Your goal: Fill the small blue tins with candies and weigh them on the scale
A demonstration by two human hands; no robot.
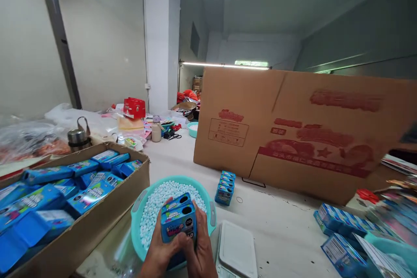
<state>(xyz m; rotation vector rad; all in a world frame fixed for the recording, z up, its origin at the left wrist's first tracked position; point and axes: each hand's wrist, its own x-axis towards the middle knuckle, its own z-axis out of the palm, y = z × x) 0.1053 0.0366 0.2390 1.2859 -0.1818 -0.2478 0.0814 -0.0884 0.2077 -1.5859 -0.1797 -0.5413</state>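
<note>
Two or so small blue printed candy boxes stand pressed side by side between my hands. My left hand wraps their left side, its thumb across the front. My right hand closes on their right side, thumb also at the front. Below and behind them is a turquoise basin full of small pale blue candies. A short row of similar blue boxes sits on the table just beyond the basin. The lower part of the held boxes is partly hidden by my thumbs.
An open carton of blue boxes stands at left. A white scale lies right of the basin. A large cardboard box blocks the back right. More blue boxes lie at right. Scissors and a metal flask are farther back.
</note>
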